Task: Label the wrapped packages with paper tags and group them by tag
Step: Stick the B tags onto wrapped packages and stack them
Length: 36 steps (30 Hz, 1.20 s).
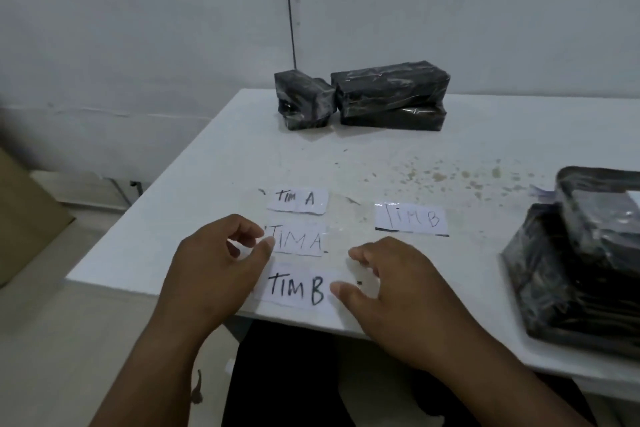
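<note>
Two paper tags reading TIM A lie on the white table (207,163), one farther (296,200) and one nearer (299,241). A TIM B tag (298,289) lies at the front edge, and another TIM B tag (411,220) lies to the right. My left hand (214,263) hovers with loosely curled fingers, its thumb tip at the nearer TIM A tag's left edge. My right hand (381,282) rests low beside the front TIM B tag, fingers loosely curled, holding nothing. At the back stand a small black wrapped package (304,104) and two stacked long packages (391,94).
A pile of black wrapped packages (581,270) sits at the table's right edge. Brown stains (440,177) speckle the tabletop in the middle right. A thin dark cable (290,10) runs down the wall behind. Cardboard (24,215) leans at the far left.
</note>
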Motion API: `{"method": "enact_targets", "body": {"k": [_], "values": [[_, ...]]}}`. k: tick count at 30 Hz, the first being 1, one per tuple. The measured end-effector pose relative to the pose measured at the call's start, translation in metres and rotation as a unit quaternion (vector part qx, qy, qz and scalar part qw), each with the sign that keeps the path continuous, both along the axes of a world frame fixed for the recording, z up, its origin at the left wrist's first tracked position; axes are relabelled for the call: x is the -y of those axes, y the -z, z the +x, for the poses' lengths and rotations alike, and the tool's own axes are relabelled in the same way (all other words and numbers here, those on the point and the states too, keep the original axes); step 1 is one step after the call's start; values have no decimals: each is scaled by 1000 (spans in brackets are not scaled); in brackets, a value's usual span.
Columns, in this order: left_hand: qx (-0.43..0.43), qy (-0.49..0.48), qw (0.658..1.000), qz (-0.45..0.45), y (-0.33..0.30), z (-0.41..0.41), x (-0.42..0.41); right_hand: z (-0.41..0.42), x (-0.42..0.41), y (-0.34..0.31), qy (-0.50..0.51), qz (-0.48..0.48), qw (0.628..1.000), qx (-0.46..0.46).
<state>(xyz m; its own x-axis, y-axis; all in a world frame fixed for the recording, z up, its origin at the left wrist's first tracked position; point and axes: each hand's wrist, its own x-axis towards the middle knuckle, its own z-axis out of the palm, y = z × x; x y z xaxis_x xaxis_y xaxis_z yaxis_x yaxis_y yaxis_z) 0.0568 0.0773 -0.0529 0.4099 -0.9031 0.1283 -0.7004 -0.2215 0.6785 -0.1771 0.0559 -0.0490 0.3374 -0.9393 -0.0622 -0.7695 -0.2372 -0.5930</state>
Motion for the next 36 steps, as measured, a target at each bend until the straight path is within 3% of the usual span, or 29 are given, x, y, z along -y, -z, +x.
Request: {"method": "enact_targets", "body": {"k": [6, 11, 36], "values": [[36, 73, 995, 58, 9, 10, -16, 13, 0, 4, -21, -11, 998, -57], [68, 123, 987, 82, 11, 15, -19, 19, -1, 1, -18, 3, 998, -54], [85, 138, 982, 96, 7, 10, -11, 35, 12, -10, -33, 72, 994, -73]]}}
